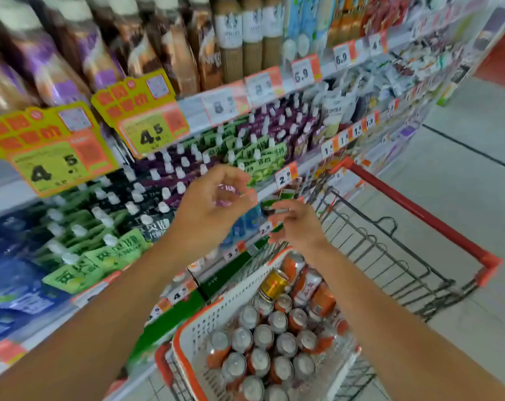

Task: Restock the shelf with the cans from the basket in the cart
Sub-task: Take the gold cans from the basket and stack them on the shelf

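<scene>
Green can (270, 211) pinched in right hand (296, 224); left hand (213, 204) loosely curled, empty.

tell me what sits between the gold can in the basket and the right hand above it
In the head view, orange cans and the basket's white rim lie between the gold can and the right hand.

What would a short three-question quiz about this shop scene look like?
1. True or false: the basket in the cart holds many cans.
2. Which can stands out by colour: A gold, B blue, C pink?
3. Fill in: both the left hand and the right hand are raised near the ____.

Key: 1 true; 2 A, most others are orange; 3 shelf. What the hands hold is too blurred to tell.
</scene>
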